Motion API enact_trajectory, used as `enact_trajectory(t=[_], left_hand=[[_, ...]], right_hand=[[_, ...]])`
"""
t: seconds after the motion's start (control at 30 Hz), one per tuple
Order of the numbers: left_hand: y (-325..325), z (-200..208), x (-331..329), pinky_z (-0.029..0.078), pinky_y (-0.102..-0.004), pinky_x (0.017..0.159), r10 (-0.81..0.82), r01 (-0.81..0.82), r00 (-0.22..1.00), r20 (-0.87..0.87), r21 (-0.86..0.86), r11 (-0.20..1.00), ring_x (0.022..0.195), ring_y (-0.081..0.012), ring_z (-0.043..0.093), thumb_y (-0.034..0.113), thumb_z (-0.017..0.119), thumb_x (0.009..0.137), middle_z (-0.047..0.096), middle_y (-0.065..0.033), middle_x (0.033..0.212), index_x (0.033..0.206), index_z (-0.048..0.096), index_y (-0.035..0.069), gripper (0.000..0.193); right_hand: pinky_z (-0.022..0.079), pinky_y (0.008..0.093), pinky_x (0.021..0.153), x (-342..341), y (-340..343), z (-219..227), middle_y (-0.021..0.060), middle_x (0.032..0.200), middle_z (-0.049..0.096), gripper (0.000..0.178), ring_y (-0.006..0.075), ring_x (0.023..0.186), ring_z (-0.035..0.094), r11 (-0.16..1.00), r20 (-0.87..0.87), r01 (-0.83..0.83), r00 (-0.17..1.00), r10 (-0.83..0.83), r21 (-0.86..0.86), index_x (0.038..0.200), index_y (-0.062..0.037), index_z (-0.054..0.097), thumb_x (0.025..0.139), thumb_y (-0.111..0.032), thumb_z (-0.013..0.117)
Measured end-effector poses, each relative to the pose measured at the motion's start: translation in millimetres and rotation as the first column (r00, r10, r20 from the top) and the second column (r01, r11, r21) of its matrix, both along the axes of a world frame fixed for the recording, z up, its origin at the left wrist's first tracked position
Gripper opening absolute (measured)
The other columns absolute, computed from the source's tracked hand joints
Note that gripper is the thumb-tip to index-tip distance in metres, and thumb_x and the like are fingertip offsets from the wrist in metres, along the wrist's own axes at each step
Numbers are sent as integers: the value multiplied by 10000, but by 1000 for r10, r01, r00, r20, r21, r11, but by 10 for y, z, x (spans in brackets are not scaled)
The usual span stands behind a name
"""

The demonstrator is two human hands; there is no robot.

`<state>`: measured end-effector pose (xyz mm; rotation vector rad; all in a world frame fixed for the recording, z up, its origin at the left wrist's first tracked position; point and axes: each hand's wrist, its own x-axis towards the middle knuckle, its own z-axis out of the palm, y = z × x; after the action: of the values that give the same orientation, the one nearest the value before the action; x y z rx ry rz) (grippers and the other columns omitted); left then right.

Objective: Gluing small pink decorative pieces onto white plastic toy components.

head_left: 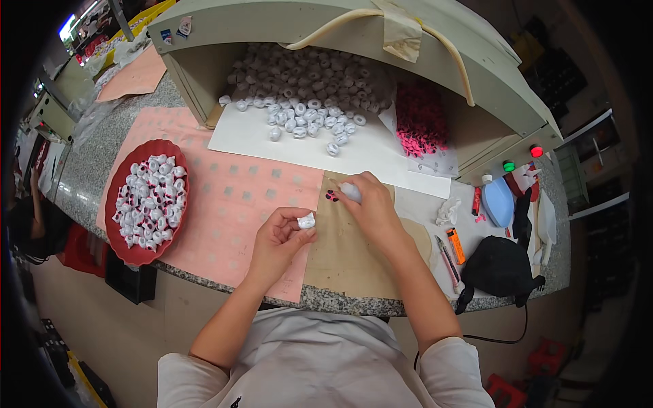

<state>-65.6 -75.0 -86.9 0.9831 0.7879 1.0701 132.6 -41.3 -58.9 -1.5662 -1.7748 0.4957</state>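
A small white rounded part [306, 220] is pinched between the thumb and fingers of my left hand [280, 239], held over the border between the pink cloth and the brown cloth. My right hand [373, 207] grips a small white squeeze bottle [351, 192], its thin tip pointing left. Just beside that tip, a few pink and black pieces [331, 196] lie on the brown cloth [354, 262]. Ahead of my hands, a heap of similar white parts [309, 112] spills out from under a shelf. A pile of pink and black pieces [420, 122] sits to its right.
At left stands a red oval bowl [182, 204] full of white parts with pink and black pieces. The grey shelf [476, 61] arches over the back. To the right lie an orange tube [456, 246], a pen [447, 262], a black pouch [500, 265] and a blue dish [498, 202].
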Motion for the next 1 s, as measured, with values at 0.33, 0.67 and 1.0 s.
enact_trajectory(t=[0.33,0.67,1.0], left_hand=[[-29,11,-247,495,-227,819,-46,46,999,13,-28,999,910,-104,598,-56,580,855,615,-72,1019,1190,505,-9,347],[-89,-18,-209,521,-265,838,4,-4,1000,-1,-21,1000,947,-129,604,-38,612,838,617,-87,1046,1213,501,-4,392],[-36,-40,-257,510,-263,858,-90,91,996,22,-38,995,961,-137,603,-58,609,830,613,-85,1075,1181,543,-5,361]], right_hand=[[457,338,735,-186,36,35,138,889,598,238,258,796,590,958,54,-77,994,95,-276,952,-7,656,821,-206,666],[460,335,729,-183,6,10,136,908,616,209,249,802,607,972,93,-93,989,116,-214,952,-16,653,816,-174,664],[464,223,651,-207,-558,-8,43,845,621,131,82,715,560,858,-704,-293,703,-106,-421,934,-21,596,848,-103,649]])
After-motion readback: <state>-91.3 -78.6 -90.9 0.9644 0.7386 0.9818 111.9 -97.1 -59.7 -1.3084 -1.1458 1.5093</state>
